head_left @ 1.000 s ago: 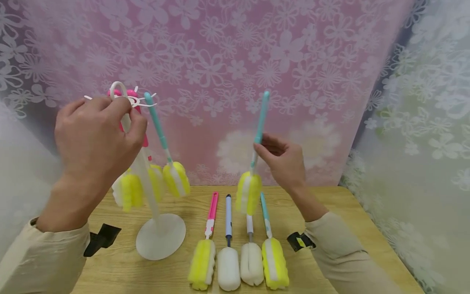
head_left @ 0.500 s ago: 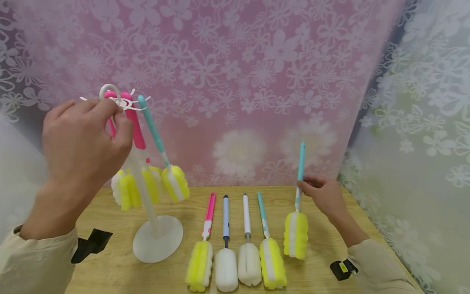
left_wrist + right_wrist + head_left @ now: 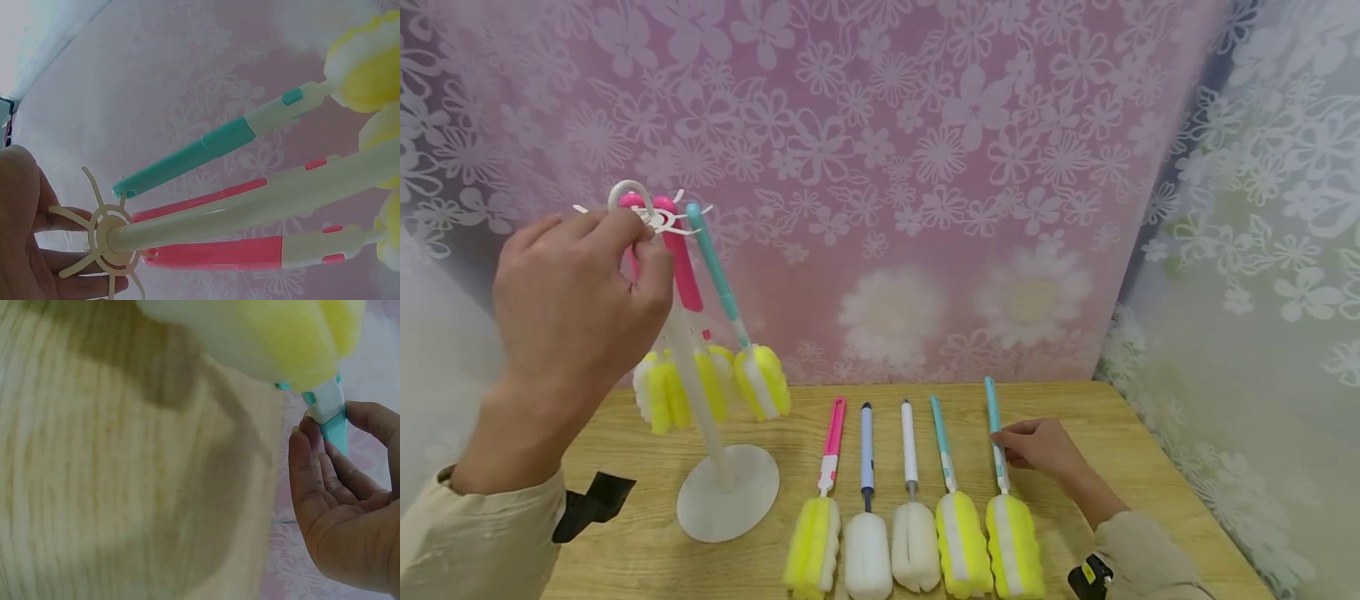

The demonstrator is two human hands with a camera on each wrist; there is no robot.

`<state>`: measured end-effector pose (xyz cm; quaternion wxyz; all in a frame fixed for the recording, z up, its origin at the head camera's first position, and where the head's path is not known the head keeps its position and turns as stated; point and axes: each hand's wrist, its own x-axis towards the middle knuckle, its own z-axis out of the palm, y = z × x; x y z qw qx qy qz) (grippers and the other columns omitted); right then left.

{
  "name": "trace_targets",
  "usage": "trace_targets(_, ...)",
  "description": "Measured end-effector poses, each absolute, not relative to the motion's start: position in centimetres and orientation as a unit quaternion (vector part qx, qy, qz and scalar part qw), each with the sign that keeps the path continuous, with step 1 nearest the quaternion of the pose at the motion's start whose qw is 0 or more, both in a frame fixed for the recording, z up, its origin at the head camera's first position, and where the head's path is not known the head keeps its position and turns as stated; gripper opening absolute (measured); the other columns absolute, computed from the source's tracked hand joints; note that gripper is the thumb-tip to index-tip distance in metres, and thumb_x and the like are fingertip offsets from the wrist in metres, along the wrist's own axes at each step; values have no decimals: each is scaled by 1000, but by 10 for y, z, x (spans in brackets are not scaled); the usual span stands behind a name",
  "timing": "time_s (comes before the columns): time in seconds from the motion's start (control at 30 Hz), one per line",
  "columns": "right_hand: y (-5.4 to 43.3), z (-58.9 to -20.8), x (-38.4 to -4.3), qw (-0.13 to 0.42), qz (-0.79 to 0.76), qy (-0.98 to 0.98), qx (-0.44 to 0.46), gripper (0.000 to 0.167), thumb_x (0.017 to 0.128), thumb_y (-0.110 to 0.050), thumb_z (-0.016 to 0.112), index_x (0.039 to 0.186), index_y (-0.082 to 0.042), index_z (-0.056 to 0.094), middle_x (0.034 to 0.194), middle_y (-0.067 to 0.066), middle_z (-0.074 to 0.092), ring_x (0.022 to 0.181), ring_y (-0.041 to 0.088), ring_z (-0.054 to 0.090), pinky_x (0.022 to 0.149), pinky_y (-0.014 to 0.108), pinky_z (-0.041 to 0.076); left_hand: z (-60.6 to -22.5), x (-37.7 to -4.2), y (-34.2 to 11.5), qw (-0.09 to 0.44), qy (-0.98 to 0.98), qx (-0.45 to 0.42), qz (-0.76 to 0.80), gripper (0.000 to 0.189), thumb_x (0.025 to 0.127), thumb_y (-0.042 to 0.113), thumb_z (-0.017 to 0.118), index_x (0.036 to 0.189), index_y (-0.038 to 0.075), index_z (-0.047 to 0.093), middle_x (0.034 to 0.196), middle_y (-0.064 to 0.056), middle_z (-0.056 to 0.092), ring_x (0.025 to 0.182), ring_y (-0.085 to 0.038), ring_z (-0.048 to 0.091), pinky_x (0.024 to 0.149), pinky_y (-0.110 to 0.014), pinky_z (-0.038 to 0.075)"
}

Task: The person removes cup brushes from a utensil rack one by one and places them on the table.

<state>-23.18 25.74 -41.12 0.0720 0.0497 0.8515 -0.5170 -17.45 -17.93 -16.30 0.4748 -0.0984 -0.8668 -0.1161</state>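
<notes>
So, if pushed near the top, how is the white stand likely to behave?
The white stand would probably tip before sliding, being tall and slim above its round base. It may topple more readily toward the three hanging brushes, bunched on one side. Those would likely swing, since they hang by their handle ends.

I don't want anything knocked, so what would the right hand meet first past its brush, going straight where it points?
Past the held brush, the right hand would probably meet the neighbouring teal-handled brush to its left, though how high the hand sits above the table is unclear.
</notes>
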Motion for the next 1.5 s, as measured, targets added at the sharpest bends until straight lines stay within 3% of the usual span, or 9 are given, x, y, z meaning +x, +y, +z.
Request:
trace_targets(0.2,253,-423,-234,82,-503,859,55,40,88,-23,67,108,11,65,96,11,68,86,25,66,77,40,55,-166,-174,-180,482,-861,-108,-126,29,89,16,39,80,0,61,82,-19,66,78,-41,56,86,-54,40)
trace_targets(0.4,250,-431,-237,86,-490,866,57,39,88,-23,67,106,11,66,91,9,69,83,25,67,74,40,56,-166,-175,-180,492,-854,-112,-123,29,89,14,37,78,0,59,71,-16,59,67,-37,50,73,-52,40)
trace_targets(0.6,249,-437,-240,88,-487,868,49,38,88,-22,67,105,12,66,90,9,68,81,26,66,73,39,56,-167,-175,-180,491,-855,-111,-124,30,90,14,36,80,-1,61,74,-17,61,73,-39,53,74,-53,40)
trace_targets(0.83,248,-443,-244,88,-484,869,57,39,87,-25,69,104,10,67,87,8,68,78,24,66,71,38,56,-166,-175,-176,481,-863,-83,-128,33,92,16,36,85,-1,63,83,-18,66,101,-43,55,88,-59,39)
trace_targets(1.07,252,-441,-241,89,-476,874,38,49,90,-35,65,109,10,65,90,8,69,81,25,67,73,39,55,-166,-175,-175,510,-848,-74,-121,37,90,16,35,85,-1,68,79,-18,62,74,-41,53,71,-56,40)
trace_targets(1.23,263,-432,-235,94,-493,864,34,53,93,-35,60,117,13,60,99,14,68,89,27,66,76,39,55,-166,-172,-174,524,-842,-40,-123,42,90,20,36,94,1,74,96,-21,61,81,-45,52,72,-59,38)
trace_targets(1.5,271,-400,-226,89,-550,831,3,54,96,-31,57,125,14,52,110,22,63,100,33,63,84,38,53,-165,-168,-174,499,-857,-43,-118,41,89,15,35,100,3,73,97,-19,67,83,-46,55,78,-59,39)
